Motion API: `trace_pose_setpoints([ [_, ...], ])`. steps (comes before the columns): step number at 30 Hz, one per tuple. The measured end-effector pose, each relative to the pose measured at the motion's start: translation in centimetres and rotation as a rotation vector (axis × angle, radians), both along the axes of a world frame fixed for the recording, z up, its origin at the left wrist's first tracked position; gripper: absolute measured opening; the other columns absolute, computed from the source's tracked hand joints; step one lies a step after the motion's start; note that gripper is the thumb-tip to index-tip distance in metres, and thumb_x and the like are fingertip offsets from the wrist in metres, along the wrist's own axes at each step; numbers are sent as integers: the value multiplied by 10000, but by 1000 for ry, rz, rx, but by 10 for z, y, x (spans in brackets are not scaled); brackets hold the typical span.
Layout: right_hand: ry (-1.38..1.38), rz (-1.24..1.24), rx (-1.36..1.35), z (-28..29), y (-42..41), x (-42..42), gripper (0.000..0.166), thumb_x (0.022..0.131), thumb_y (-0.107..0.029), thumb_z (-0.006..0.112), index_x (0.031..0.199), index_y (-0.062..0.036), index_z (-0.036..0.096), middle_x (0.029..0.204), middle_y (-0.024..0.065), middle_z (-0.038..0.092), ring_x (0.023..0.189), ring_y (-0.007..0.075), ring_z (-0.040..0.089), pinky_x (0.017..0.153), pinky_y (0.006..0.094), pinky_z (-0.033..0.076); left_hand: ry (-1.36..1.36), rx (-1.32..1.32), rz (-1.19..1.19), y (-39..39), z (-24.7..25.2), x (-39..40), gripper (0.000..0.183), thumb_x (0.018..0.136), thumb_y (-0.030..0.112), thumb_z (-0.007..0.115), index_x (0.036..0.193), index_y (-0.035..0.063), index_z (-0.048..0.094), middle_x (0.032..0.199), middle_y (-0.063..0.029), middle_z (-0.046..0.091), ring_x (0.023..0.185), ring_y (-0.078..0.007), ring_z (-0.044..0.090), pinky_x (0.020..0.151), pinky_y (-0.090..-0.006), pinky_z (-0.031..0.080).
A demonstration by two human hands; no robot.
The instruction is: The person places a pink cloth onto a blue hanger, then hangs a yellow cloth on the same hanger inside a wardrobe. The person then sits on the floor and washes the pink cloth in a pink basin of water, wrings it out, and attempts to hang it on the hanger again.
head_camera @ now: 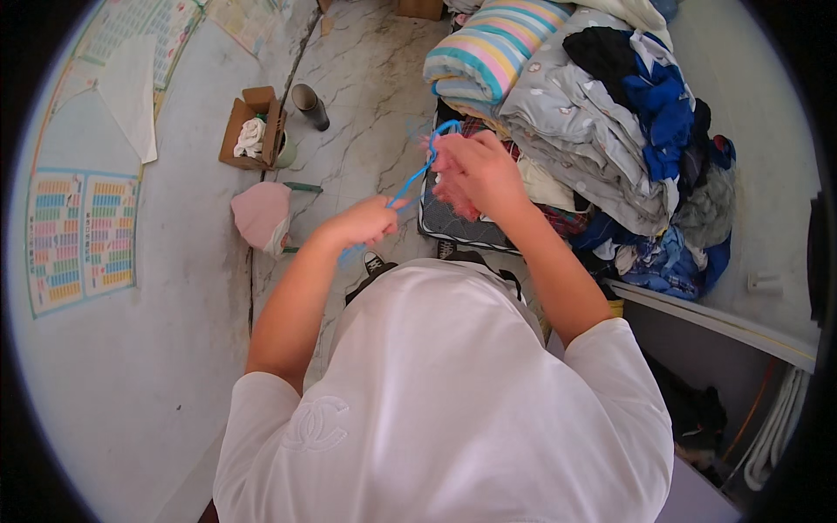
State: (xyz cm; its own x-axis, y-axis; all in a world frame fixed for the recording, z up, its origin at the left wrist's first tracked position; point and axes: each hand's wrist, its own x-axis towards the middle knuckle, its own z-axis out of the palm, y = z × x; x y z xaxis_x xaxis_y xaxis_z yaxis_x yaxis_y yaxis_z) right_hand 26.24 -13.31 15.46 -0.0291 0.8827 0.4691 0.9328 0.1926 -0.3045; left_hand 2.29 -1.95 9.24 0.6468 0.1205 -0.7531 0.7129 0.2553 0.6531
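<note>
My left hand [363,224] is closed around a thin blue cord [410,178], and a blurred end of it trails below the fist. From there the cord runs up and right to a loop by the fingers of my right hand [487,171]. That right hand grips a pink-red, frayed-looking bundle [456,194] of soft material. Whether the cord is tied to the bundle or only passes across it, I cannot tell. Both hands are raised in front of my body, near the corner of a dark grey mattress [451,219].
To the right, folded quilts, one striped [497,46] and one grey [562,111], lie beside heaped clothes [660,124]. A pink-covered stool [261,216], a cardboard box [242,131] and a rubber boot [311,106] stand on the marbled floor along the left wall, which bears charts [85,238].
</note>
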Motion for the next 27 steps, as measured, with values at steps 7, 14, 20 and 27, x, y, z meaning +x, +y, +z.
trace_pose_setpoints([
  [7,1691,-58,-459,-38,-11,-11,292,1024,-209,688,1238,-12,662,1070,12,708,944,99,663,830,286,557,-191,916,162,-14,-39,10,548,935,218,547,1463,71,529,900,-181,710,831,-314,714,719,-417,546],
  [14,1803,-105,-335,-33,19,-45,191,992,-163,732,1112,-31,663,990,-17,688,911,91,643,791,284,542,-457,980,35,-37,-45,31,533,923,351,624,1369,69,554,1206,-209,690,1079,-364,692,929,-502,537],
  [20,460,-69,-337,-15,7,-24,154,878,-106,767,1003,-101,676,861,16,689,836,240,616,747,349,519,-352,-21,458,12,27,10,506,984,523,629,1215,73,618,1053,-81,678,919,-240,696,754,-396,563],
  [27,19,-15,-125,-31,9,-26,262,775,-62,742,1021,-131,683,971,28,697,967,299,585,815,380,536,-230,12,393,-20,55,41,440,1034,496,605,985,59,624,626,37,494,522,-65,432,454,-247,291],
])
